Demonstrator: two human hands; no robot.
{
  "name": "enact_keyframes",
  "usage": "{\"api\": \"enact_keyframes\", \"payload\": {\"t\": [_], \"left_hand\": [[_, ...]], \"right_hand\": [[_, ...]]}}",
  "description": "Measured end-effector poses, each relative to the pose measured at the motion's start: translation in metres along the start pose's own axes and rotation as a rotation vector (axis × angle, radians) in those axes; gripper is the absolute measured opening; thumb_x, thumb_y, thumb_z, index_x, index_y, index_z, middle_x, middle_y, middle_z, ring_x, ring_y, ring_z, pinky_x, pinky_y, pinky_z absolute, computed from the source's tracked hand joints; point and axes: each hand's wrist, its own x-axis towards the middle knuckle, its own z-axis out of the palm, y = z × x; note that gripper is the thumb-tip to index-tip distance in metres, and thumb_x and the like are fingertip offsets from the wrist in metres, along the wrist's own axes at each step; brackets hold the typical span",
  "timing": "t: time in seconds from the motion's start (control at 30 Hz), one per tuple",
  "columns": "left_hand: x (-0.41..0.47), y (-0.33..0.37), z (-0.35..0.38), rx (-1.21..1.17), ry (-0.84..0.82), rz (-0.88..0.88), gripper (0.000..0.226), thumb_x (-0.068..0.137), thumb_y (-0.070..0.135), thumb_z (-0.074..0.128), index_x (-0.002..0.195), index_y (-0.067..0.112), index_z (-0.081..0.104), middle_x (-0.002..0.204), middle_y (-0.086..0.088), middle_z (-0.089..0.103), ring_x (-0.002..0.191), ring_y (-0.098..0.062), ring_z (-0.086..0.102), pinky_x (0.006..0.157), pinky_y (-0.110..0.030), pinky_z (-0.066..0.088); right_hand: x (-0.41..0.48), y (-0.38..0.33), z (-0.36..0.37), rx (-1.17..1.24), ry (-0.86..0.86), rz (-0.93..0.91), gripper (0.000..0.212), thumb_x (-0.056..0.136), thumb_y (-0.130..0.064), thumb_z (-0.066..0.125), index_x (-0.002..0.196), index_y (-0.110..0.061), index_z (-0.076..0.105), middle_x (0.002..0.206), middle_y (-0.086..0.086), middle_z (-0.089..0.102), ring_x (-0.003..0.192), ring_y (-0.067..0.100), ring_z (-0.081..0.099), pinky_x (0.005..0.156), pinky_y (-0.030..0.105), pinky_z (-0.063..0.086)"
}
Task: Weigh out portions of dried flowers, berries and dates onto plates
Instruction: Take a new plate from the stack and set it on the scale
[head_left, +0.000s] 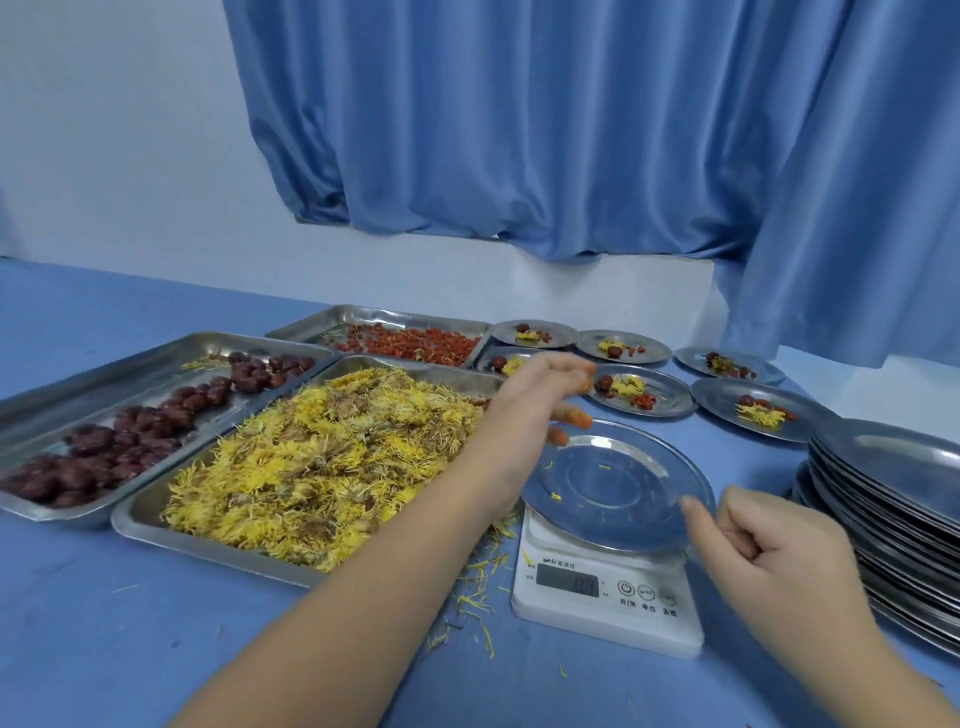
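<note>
Three steel trays (218, 551) of dried flowers (322, 457), dates (130, 436) and berries (415, 340) crowd the blue surface (156, 649) beside a stack of plates (893, 509), as a person readies a near-bare plate (613, 483) on the white scale (608, 597). Left hand (530, 400) hovers over its far rim, orange-tipped fingers (576, 415) loosely curled, nothing visibly held. Right hand (779, 551) has its thumb at the near rim, other fingers curled, grip unclear. Likely best now: centre the plate, let go, zero the display, then add flowers in small pinches.
</note>
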Motion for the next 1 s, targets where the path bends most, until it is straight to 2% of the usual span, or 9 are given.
{"api": "enact_keyframes", "payload": {"t": [0.17,0.27,0.37,0.47,0.6,0.7,0.87,0.93,1.0], "left_hand": [[-0.01,0.004,-0.027,0.256,0.03,-0.05,0.01,0.094,0.024,0.055,0.094,0.029,0.064,0.095,0.01,0.065,0.074,-0.005,0.065,0.066,-0.022,0.047],[-0.01,0.024,-0.064,0.58,0.106,0.009,0.01,0.093,0.033,0.055,0.096,0.036,0.064,0.091,0.014,0.067,0.071,-0.001,0.063,0.058,-0.016,0.047],[-0.002,0.043,-0.112,0.911,0.154,0.011,0.01,0.094,0.036,0.053,0.098,0.039,0.062,0.091,0.017,0.064,0.065,0.007,0.058,0.053,-0.016,0.045],[0.013,0.049,-0.158,1.226,0.126,-0.093,0.018,0.096,0.026,0.052,0.11,0.033,0.061,0.112,0.014,0.062,0.088,0.0,0.057,0.07,-0.018,0.042],[0.023,0.046,-0.199,1.585,-0.004,-0.396,0.048,0.088,0.011,0.051,0.133,0.027,0.052,0.145,-0.001,0.046,0.123,-0.019,0.048,0.098,-0.037,0.042],[0.022,0.039,-0.204,1.618,-0.077,-0.496,0.059,0.084,0.006,0.053,0.139,0.026,0.049,0.152,-0.002,0.039,0.128,-0.02,0.048,0.1,-0.036,0.046],[0.022,0.033,-0.202,1.528,0.039,-0.394,0.048,0.083,0.011,0.065,0.129,0.025,0.058,0.132,-0.002,0.057,0.1,-0.014,0.059,0.077,-0.025,0.051],[0.024,0.036,-0.202,1.444,0.077,-0.362,0.042,0.083,0.018,0.072,0.123,0.025,0.06,0.119,0.0,0.062,0.092,-0.012,0.061,0.067,-0.022,0.047],[0.025,0.042,-0.202,1.384,0.11,-0.323,0.037,0.081,0.026,0.076,0.116,0.026,0.063,0.115,0.001,0.063,0.095,-0.014,0.06,0.074,-0.026,0.043]], "right_hand": [[0.018,-0.015,0.019,0.001,0.055,-0.072,0.051,0.079,-0.02,0.062,0.055,-0.018,0.017,0.048,-0.012,0.013,0.047,0.009,0.02,0.045,0.024,0.024],[0.011,-0.013,0.029,-0.07,0.033,-0.184,0.045,0.084,-0.031,0.052,0.055,-0.022,0.019,0.043,-0.004,0.02,0.043,0.009,0.018,0.045,0.028,0.026],[0.002,-0.01,0.032,-0.076,0.023,-0.223,0.046,0.084,-0.032,0.051,0.048,-0.017,0.026,0.042,-0.001,0.026,0.04,0.014,0.021,0.044,0.028,0.027],[-0.001,-0.014,0.033,-0.065,0.026,-0.246,0.047,0.083,-0.031,0.052,0.046,-0.014,0.028,0.042,-0.002,0.027,0.043,0.012,0.019,0.043,0.027,0.027],[-0.002,-0.018,0.033,-0.061,0.006,-0.247,0.045,0.083,-0.032,0.051,0.047,-0.015,0.029,0.042,-0.002,0.028,0.046,0.009,0.017,0.043,0.025,0.026],[-0.002,-0.017,0.031,-0.06,-0.009,-0.218,0.044,0.084,-0.033,0.05,0.05,-0.018,0.026,0.044,-0.004,0.025,0.046,0.009,0.018,0.043,0.026,0.026],[0.0,-0.016,0.028,-0.045,-0.014,-0.177,0.042,0.083,-0.034,0.05,0.058,-0.023,0.018,0.051,-0.011,0.015,0.046,0.007,0.017,0.044,0.027,0.027],[-0.001,-0.014,0.027,-0.023,-0.016,-0.162,0.043,0.083,-0.034,0.051,0.058,-0.025,0.018,0.05,-0.01,0.015,0.046,0.008,0.017,0.043,0.028,0.028],[-0.001,-0.012,0.026,-0.019,-0.021,-0.143,0.046,0.083,-0.031,0.056,0.058,-0.025,0.018,0.05,-0.009,0.015,0.046,0.008,0.017,0.043,0.028,0.027]]}}
